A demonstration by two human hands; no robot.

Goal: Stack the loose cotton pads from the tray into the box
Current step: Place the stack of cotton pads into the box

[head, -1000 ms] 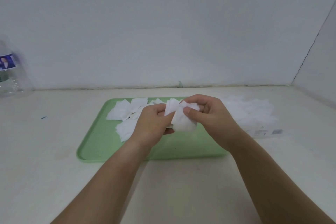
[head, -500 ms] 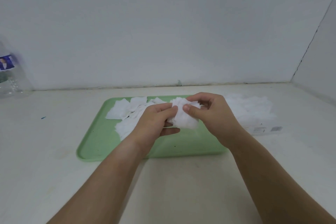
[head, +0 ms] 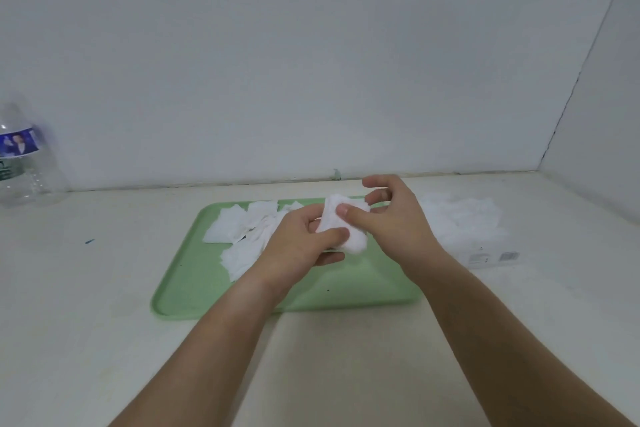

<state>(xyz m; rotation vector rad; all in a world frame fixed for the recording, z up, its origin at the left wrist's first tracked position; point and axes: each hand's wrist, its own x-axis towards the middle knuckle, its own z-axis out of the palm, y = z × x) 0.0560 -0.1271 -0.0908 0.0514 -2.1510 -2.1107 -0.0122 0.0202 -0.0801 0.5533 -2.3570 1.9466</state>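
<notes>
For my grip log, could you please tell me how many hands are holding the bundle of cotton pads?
2. The left hand grips the bundle of cotton pads from the left; the right hand pinches it from the right, thumb on top.

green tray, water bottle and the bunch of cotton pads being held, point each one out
green tray [head: 194, 284]: head view, bare floor near its front left corner
water bottle [head: 31, 177]: head view, clear body below the label
bunch of cotton pads [head: 355, 242]: head view, lower white bulge of the bunch
</notes>
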